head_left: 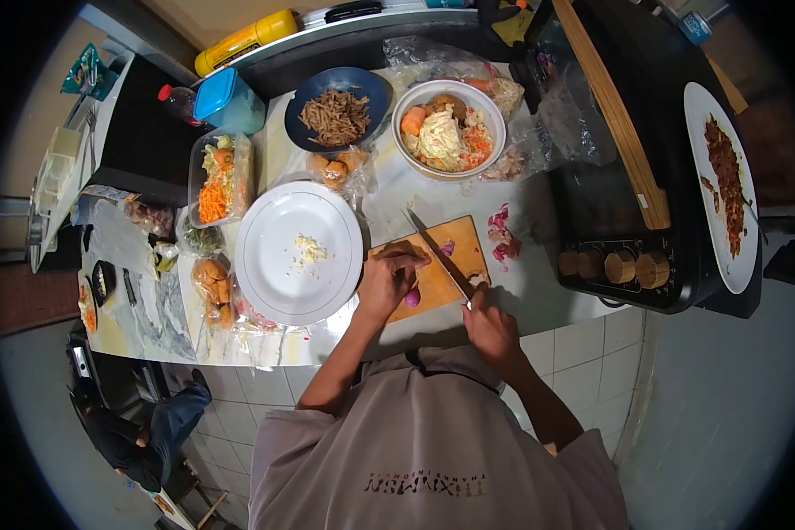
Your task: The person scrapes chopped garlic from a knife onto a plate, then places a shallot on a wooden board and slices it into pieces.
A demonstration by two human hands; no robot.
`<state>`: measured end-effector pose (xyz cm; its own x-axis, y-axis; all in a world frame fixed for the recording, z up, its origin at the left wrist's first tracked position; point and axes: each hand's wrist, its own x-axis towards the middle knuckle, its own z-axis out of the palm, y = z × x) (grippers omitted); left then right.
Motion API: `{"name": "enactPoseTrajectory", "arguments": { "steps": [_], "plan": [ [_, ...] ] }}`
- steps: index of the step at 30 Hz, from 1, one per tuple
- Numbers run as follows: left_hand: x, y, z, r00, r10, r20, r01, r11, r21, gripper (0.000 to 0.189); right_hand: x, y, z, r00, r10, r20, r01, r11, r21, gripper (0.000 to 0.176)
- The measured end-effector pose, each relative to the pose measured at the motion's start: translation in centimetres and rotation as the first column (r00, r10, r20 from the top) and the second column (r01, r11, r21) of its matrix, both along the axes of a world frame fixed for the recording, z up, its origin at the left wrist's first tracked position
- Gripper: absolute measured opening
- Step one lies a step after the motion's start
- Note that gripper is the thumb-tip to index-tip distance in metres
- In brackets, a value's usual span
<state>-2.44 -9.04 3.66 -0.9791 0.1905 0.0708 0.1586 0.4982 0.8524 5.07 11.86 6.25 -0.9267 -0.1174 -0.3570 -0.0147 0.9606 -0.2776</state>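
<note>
My left hand (389, 278) rests on the wooden cutting board (464, 243), its fingers curled over a small purple onion piece (412, 297). My right hand (490, 325) grips the handle of a knife (437, 252). The blade runs diagonally across the board, just right of my left hand. A few purple onion scraps (502, 238) lie on the counter beside the board's right edge. A white plate (299, 252) with a little chopped white food stands directly left of the board.
Behind the board stand a white bowl of mixed vegetables (449, 128) and a dark bowl of brown strips (337, 110). A black electric cooker (636, 212) with wooden knobs is at the right, with a plate of red food (724, 177). Bagged food and a vegetable tub (219, 181) lie at the left.
</note>
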Motion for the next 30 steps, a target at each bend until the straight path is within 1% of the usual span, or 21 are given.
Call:
{"name": "enactPoseTrajectory", "arguments": {
  "steps": [2, 5, 6, 8, 10, 12, 13, 15, 16, 18, 19, 21, 23, 27, 28, 29, 30],
  "plan": [
    [0.0, 0.0, 0.3, 1.000, 0.017, -0.001, -0.017, 1.000, 0.003, 0.028, 0.1, -0.4, 0.6, 0.999, -0.008, 0.032, 0.010, 0.998, -0.068, 0.038],
    [0.0, 0.1, 0.0, 0.999, 0.026, -0.018, -0.026, 0.999, 0.023, 0.027, -0.5, -1.5, 3.0, 0.996, -0.034, 0.079, 0.040, 0.996, -0.078, 0.033],
    [0.0, 0.0, -0.2, 0.999, 0.031, -0.036, -0.030, 0.999, 0.034, 0.027, -0.5, -1.8, 3.4, 0.996, -0.039, 0.079, 0.045, 0.996, -0.079, 0.033],
    [-0.1, -0.2, -0.9, 0.998, 0.017, -0.053, -0.015, 0.999, 0.032, 0.026, -0.4, -2.3, 4.2, 0.999, -0.020, 0.026, 0.022, 0.997, -0.080, 0.030],
    [-0.2, -0.2, -0.4, 0.997, 0.007, -0.071, -0.005, 0.999, 0.031, 0.026, -0.5, -2.7, 4.9, 1.000, -0.002, 0.017, 0.003, 0.998, -0.070, 0.027],
    [-0.2, -0.2, 0.2, 1.000, 0.003, 0.018, -0.002, 0.999, -0.046, 0.025, -0.6, -3.2, 5.0, 1.000, 0.019, 0.011, -0.018, 0.998, -0.060, 0.025],
    [-0.2, -0.2, 0.1, 1.000, 0.003, 0.021, -0.002, 0.999, -0.045, 0.025, -0.5, -3.4, 5.0, 1.000, 0.016, 0.020, -0.015, 0.998, -0.056, 0.024],
    [-0.2, -0.2, -0.2, 0.996, -0.022, -0.090, 0.025, 0.999, 0.033, 0.025, -0.3, -3.6, 4.5, 0.999, 0.012, 0.032, -0.011, 0.999, -0.051, 0.024],
    [-0.2, -0.2, 0.0, 0.996, -0.023, -0.089, 0.026, 0.999, 0.034, 0.025, -0.1, -3.6, 3.9, 1.000, 0.005, 0.018, -0.004, 0.999, -0.048, 0.026],
    [-0.2, -0.3, 0.4, 0.999, -0.032, -0.001, 0.032, 0.999, 0.008, 0.024, 0.0, -3.7, 3.5, 1.000, -0.001, 0.005, 0.001, 0.999, -0.046, 0.028],
    [-0.2, -0.4, 0.1, 1.000, -0.031, 0.001, 0.031, 0.999, 0.007, 0.024, 0.0, -3.7, 3.5, 1.000, -0.009, 0.021, 0.010, 0.999, -0.047, 0.027],
    [-0.4, -0.2, -0.5, 0.997, -0.012, -0.077, 0.014, 1.000, 0.013, 0.025, 0.0, -3.8, 3.6, 0.999, -0.019, 0.041, 0.021, 0.999, -0.046, 0.027],
    [-0.3, -0.2, -0.4, 0.998, -0.010, -0.054, 0.010, 1.000, 0.012, 0.025, -0.1, -3.9, 3.7, 0.999, 0.029, -0.028, -0.029, 1.000, 0.000, 0.025],
    [-0.2, -0.3, 0.0, 0.999, -0.031, -0.013, 0.031, 1.000, 0.003, 0.025, 0.5, -4.1, 2.2, 0.999, 0.022, -0.034, -0.021, 0.999, 0.025, 0.027],
    [-0.2, -0.3, -0.1, 1.000, -0.029, -0.010, 0.029, 1.000, 0.003, 0.025, 1.0, -4.1, 0.6, 0.992, 0.037, -0.121, -0.026, 0.996, 0.088, 0.028],
    [-0.3, -0.3, -0.2, 0.998, -0.037, -0.050, 0.038, 0.999, 0.011, 0.026, 1.6, -4.1, -0.8, 0.977, 0.057, -0.205, -0.027, 0.988, 0.150, 0.030],
    [-0.3, -0.3, -0.3, 0.995, -0.042, -0.093, 0.044, 0.999, 0.018, 0.027, 2.1, -3.9, -2.1, 0.977, 0.061, -0.204, -0.031, 0.988, 0.149, 0.030]
  ]
}}
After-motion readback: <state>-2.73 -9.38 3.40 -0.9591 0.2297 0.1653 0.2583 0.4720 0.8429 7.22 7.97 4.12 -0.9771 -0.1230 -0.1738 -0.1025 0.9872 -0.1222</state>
